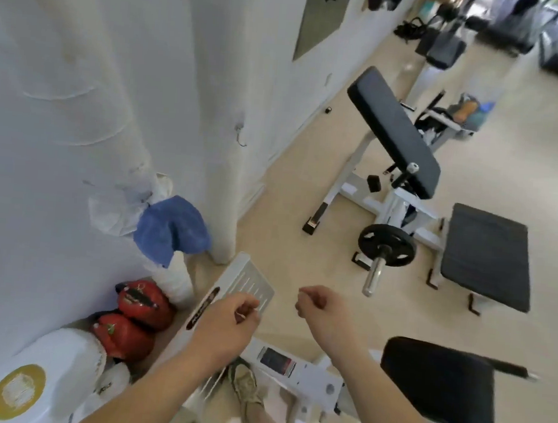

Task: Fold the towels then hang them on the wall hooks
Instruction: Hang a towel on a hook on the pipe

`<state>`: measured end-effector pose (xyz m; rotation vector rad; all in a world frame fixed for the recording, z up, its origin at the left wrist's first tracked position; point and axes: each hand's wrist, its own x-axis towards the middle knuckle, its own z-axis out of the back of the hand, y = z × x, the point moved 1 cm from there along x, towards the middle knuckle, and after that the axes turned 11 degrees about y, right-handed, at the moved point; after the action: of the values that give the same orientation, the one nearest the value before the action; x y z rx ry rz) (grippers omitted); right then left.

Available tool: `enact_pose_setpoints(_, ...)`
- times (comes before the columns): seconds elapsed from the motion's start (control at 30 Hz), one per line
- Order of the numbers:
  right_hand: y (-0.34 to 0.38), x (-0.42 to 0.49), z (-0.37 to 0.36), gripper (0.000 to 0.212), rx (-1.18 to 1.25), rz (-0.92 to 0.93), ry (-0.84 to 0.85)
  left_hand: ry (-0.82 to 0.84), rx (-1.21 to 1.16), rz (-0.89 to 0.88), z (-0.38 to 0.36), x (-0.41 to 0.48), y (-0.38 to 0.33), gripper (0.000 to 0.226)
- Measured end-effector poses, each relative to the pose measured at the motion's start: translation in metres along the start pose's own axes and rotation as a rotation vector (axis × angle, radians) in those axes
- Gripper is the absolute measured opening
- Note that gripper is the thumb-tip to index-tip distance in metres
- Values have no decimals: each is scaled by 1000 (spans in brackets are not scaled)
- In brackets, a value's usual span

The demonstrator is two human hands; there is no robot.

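Wall (60, 127): left side, running near to far.
Towel (173, 228): hanging at wall, left, above boxing gloves (132, 316).
Boxing gloves: on floor, near left, against wall.
Wall hook (241, 135): on wall, beyond towel, to its right.
Left hand (229, 321), right hand (320, 309): near centre, side by side, apart.
Padded bench (394, 130): far centre, right of hook.
Weight plate (387, 245): on near side of bench.
Flat pad (486, 257): right of weight plate.

I see 1 blue towel (173, 228) hanging low on the white wall (60, 127). It is soft and bunched up, with 1 corner pointing down. Farther along the wall, 1 small metal hook (242, 135) sticks out, well apart from the towel.
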<state>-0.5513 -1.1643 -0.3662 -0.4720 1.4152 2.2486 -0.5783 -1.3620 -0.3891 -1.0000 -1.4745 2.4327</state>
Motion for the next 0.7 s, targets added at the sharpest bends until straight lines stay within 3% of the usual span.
enact_pose_setpoints(0.27, -131, -137, 49, 16, 214, -223, -251, 379, 62, -14, -143, -52, -17, 15)
enact_pose_setpoints(0.57, -284, -249, 112, 22, 81, -433, -502, 645, 231, 29, -310, -82, -25, 12)
enact_pose_setpoints(0.7, -356, -275, 133, 35, 137, -537, -382, 696, 280, 133, -393, -84, -14, 12)
